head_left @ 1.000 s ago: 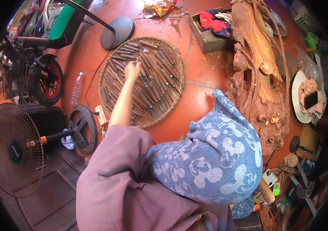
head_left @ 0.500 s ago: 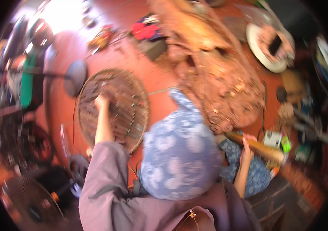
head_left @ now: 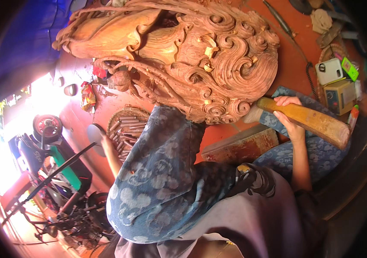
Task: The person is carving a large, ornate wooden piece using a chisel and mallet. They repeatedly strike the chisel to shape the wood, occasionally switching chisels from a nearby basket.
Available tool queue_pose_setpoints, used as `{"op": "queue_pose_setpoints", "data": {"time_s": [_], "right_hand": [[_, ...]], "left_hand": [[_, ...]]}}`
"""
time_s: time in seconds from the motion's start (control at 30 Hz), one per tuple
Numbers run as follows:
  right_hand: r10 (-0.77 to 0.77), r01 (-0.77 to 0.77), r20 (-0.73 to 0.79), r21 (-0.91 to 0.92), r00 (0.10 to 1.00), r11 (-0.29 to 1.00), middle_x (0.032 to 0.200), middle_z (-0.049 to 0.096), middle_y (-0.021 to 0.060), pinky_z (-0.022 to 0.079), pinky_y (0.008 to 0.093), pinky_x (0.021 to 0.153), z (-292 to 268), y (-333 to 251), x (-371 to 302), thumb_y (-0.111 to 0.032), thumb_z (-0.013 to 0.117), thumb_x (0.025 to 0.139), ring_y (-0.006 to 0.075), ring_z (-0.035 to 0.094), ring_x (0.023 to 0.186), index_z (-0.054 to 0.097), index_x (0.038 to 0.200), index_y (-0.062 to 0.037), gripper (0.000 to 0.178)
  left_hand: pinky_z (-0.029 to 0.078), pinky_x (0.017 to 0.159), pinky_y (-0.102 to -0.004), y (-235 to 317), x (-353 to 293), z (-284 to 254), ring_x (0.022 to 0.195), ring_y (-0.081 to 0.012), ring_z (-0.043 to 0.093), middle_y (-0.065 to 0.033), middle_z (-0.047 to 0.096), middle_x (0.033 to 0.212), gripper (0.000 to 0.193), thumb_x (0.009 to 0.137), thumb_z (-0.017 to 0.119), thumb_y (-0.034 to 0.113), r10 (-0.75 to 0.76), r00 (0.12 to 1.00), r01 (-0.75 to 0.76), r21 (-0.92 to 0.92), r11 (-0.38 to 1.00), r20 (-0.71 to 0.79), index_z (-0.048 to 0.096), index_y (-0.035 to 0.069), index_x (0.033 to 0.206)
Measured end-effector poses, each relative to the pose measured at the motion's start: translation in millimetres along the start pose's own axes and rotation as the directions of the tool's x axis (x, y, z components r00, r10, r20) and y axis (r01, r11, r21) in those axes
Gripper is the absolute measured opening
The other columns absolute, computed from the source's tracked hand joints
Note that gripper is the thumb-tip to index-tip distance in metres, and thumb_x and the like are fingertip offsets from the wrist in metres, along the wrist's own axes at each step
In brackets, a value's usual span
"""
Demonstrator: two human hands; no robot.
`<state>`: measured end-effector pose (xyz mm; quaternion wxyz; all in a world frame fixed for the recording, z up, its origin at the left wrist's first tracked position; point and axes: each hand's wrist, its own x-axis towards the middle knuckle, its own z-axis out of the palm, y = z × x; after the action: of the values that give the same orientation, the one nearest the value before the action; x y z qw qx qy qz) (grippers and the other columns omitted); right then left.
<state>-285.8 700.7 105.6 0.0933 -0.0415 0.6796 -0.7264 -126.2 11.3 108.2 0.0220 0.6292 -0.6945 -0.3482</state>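
Note:
My right hand is wrapped round a thick wooden mallet with a narrow left end and a broad, squared right end. My left hand is at the left edge of a round woven basket, which holds several slim brown rod-like tools. Its fingers are too small and unclear to read, and my raised knee hides part of the basket. Ahead of me lies a large reddish wood carving with deep curls, a smooth paler hollow and loose wood chips on top.
A wooden block lies between my legs. To the right are a white phone-like case, a bright green item and a yellowish box. A round dark disc and a motorbike stand left. A coiled cord crosses the floor.
The view has turned, bringing the carving to the top middle. My left hand has gone from over the tools to the basket's left edge. My right hand still holds the mallet.

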Motion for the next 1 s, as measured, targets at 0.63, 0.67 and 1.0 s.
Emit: {"op": "queue_pose_setpoints", "data": {"time_s": [0.63,0.67,1.0], "right_hand": [[0.146,-0.126,0.151,-0.134,0.978,0.983,0.105,0.056,0.0139,0.043,0.0329,0.090,10,-2,19,0.003,0.071,0.077,0.0191,0.053,0.098,0.049,0.101,-0.0051,0.033],[0.153,-0.127,0.160,-0.159,0.975,0.979,0.105,0.057,0.0135,0.043,0.0324,0.089,10,-5,20,0.002,0.071,0.077,0.0188,0.054,0.097,0.049,0.100,-0.0051,0.032],[0.160,-0.116,0.155,-0.256,0.975,0.960,0.093,0.055,0.0084,0.043,0.0292,0.079,18,-17,30,0.006,0.068,0.077,0.0141,0.052,0.085,0.050,0.094,-0.0049,0.027]], "left_hand": [[0.034,0.045,-0.0322,288,-305,176,0.048,-0.0185,0.046,-0.0011,0.044,0.057,0.033,0.080,0.062,0.038,0.573,-0.552,-0.794,-0.592,-0.139,0.607,0.055,0.012,0.061],[0.033,0.046,-0.0326,286,-298,179,0.048,-0.0191,0.046,-0.0016,0.044,0.056,0.033,0.081,0.060,0.038,0.609,-0.552,-0.787,-0.596,-0.155,0.570,0.055,0.012,0.061],[0.034,0.051,-0.0359,278,-275,179,0.052,-0.0241,0.044,-0.0062,0.046,0.056,0.030,0.079,0.051,0.026,0.756,-0.430,-0.782,-0.622,-0.040,0.493,0.051,0.007,0.056]]}}
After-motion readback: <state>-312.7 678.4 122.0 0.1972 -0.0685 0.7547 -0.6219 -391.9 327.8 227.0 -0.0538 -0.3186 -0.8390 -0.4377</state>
